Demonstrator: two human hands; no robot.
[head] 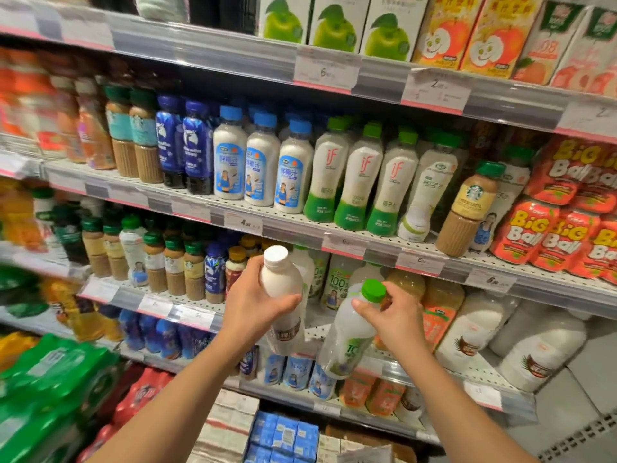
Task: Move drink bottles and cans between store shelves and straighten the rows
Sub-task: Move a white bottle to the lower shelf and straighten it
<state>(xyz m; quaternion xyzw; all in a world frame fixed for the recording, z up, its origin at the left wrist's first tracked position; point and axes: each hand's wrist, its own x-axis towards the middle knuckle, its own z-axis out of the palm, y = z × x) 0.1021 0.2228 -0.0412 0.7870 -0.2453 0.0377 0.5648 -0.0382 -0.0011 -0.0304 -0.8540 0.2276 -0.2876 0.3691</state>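
A shop is shown, in its drinks aisle. Long shelves (pixel 300 228) are filled with rows of bottles (pixel 354 182), juice cartons (pixel 334 25) and red cans (pixel 534 228), and price labels (pixel 325 73) are fixed along the shelf edges.

The white-capped bottle (pixel 282 295) in the left hand (pixel 253 302) is showing smooth, milky plastic with a glossy paper-like band low down. Just right of it, the green-capped bottle (pixel 350 332) in the right hand (pixel 397 319) is looking like translucent, shiny plastic under a ridged cap. Above the white-capped bottle, the perforated shelf (pixel 300 225) is appearing as matt painted metal, and its price tags (pixel 344 243) are looking like paper behind clear plastic strips.
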